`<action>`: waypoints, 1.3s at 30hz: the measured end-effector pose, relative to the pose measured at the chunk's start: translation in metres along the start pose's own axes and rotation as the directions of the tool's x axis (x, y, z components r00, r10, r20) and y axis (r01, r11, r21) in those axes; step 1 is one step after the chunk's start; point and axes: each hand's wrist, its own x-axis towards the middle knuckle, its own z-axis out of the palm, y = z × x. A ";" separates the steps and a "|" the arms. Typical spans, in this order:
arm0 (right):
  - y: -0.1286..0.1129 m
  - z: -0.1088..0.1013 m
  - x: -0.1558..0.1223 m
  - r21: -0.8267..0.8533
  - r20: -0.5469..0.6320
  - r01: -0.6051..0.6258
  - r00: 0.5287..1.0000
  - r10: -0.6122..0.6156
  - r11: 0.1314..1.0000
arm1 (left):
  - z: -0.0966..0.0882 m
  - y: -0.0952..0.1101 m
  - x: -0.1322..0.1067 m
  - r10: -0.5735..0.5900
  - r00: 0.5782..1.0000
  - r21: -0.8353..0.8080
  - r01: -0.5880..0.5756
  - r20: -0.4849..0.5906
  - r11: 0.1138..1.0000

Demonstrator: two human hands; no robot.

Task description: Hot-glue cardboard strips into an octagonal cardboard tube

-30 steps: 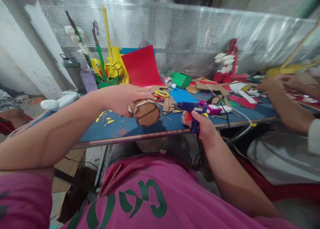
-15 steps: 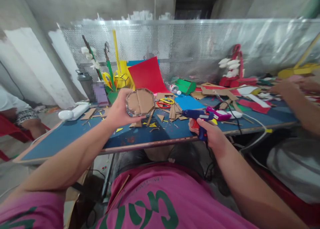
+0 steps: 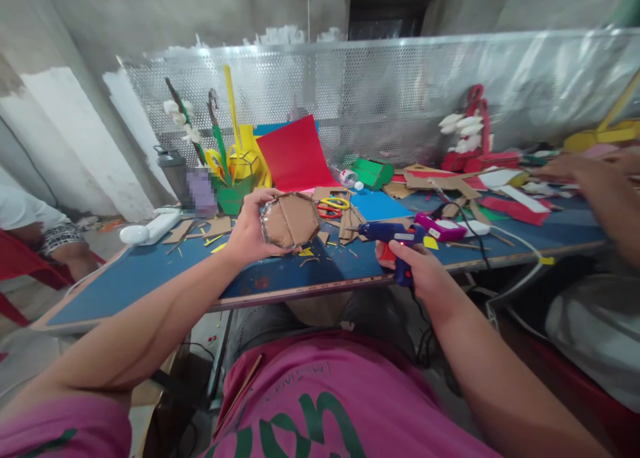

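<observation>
Lowered a little since before: left hand (image 3: pixel 249 233), fingers curled round the rim of octagonal cardboard piece (image 3: pixel 291 220), flat face up. Right hand (image 3: pixel 424 276) wraps glue gun (image 3: pixel 389 232) tightly, nozzle just beside those fingers.

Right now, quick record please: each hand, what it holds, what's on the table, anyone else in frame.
left hand: grips an octagonal cardboard piece, flat face toward the camera, raised above the table
right hand: wrapped round a blue glue gun at the table's near edge, nozzle pointing toward the cardboard piece
table: blue top, strewn with cardboard scraps; scissors and a red sheet lie behind the piece
others: co-worker's hand over the table at far right; seated person at far left
</observation>
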 end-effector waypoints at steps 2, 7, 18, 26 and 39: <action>-0.001 0.002 -0.001 0.003 -0.007 -0.007 1.000 0.007 1.000 | 0.002 0.001 -0.001 -0.020 1.000 0.020 0.019 0.009 1.000; -0.001 0.004 -0.002 0.000 -0.021 -0.005 1.000 0.005 1.000 | -0.002 0.007 0.000 0.060 0.994 0.007 -0.060 0.092 0.998; -0.003 0.003 -0.007 -0.080 -0.024 -0.021 1.000 0.019 0.997 | -0.042 0.021 0.011 0.364 0.805 -0.052 -0.386 0.469 0.921; -0.006 0.006 -0.012 -0.142 0.010 -0.005 1.000 0.006 0.990 | -0.067 0.020 -0.002 0.336 0.793 -0.037 -0.370 0.508 0.928; -0.005 0.004 -0.011 -0.245 0.045 0.052 0.998 -0.042 0.968 | -0.081 0.016 -0.009 0.269 0.860 -0.190 -0.205 0.434 0.960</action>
